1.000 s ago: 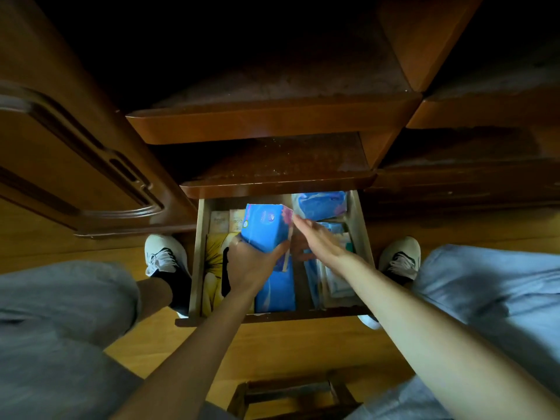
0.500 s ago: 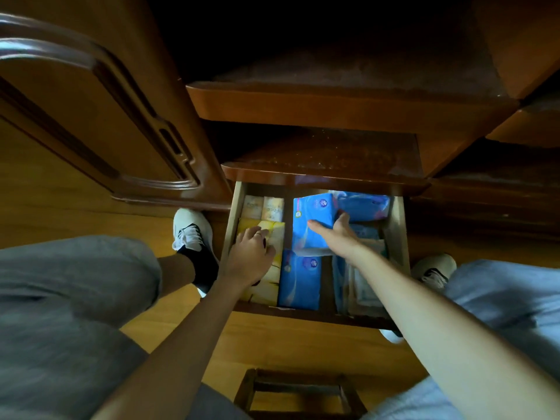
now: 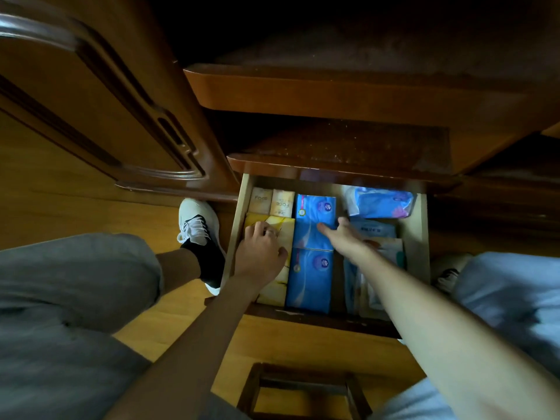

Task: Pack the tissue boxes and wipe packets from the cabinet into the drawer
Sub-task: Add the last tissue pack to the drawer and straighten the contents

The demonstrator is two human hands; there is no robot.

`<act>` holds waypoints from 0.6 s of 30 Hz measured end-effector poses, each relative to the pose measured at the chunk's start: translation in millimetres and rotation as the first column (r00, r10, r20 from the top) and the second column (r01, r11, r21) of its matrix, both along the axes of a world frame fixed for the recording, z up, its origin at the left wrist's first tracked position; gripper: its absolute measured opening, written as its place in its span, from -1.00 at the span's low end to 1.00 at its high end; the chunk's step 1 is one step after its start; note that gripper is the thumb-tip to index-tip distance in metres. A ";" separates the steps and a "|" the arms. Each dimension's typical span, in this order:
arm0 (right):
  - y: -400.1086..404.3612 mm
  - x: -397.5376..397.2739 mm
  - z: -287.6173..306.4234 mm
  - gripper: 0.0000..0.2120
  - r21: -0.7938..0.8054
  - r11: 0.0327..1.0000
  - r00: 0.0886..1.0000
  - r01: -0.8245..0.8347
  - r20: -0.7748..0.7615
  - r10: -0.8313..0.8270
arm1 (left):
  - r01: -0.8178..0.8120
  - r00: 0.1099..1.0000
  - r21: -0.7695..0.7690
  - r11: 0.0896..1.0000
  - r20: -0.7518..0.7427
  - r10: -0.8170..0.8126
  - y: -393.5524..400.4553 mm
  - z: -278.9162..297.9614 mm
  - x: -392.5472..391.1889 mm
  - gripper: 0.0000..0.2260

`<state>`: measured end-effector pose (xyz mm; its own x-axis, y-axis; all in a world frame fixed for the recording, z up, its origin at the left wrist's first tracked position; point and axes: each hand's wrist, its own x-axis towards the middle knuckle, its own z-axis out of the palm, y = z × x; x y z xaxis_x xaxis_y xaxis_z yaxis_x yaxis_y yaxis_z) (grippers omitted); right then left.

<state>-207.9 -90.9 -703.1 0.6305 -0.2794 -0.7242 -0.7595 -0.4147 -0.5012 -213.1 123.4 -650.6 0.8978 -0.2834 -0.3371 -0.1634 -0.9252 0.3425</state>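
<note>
Drawer (image 3: 421, 237), pulled out. Near: left hand (image 3: 260, 253), fingers loosely curled, resting on yellow tissue packs (image 3: 280, 228). Mid: right hand (image 3: 345, 237), fingers straight, pressing rear blue tissue box (image 3: 315, 219) (seated flush). Far: wipe packet (image 3: 381, 203) lying proud; could snag the shelf on closing.

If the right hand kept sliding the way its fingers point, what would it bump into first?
Probably the far blue tissue box: the right hand already has its fingertips on or just above it, though depth is unclear.

Both hands (image 3: 260, 248) (image 3: 345, 237) on packs in drawer (image 3: 421, 237).
</note>
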 end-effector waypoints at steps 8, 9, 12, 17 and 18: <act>-11.4 -8.0 0.1 -0.48 -0.029 0.998 0.998 0.049 0.028 -0.048 | 0.259 0.942 0.070 0.963 0.204 -0.268 -31.1 -13.4 -2.6 -0.60; -14.3 -8.9 1.3 -0.48 -0.023 0.986 0.986 0.163 0.039 -0.162 | 0.326 0.920 0.085 0.942 0.199 -0.336 -36.7 -16.1 -1.7 -0.57; -25.3 -7.7 7.8 -0.45 0.131 0.793 0.800 0.595 -0.001 -0.600 | 0.444 0.877 0.138 0.886 0.135 -0.461 -47.4 -26.0 0.5 -0.50; -55.3 4.4 15.0 -0.59 0.290 0.538 0.581 0.791 -0.081 -0.810 | 0.471 0.867 0.169 0.866 0.094 -0.490 -49.6 -36.2 0.4 -0.44; -58.6 6.7 15.8 -0.63 0.314 0.512 0.564 0.799 -0.100 -0.819 | 0.466 0.869 0.167 0.869 0.095 -0.485 -50.0 -36.5 0.4 -0.44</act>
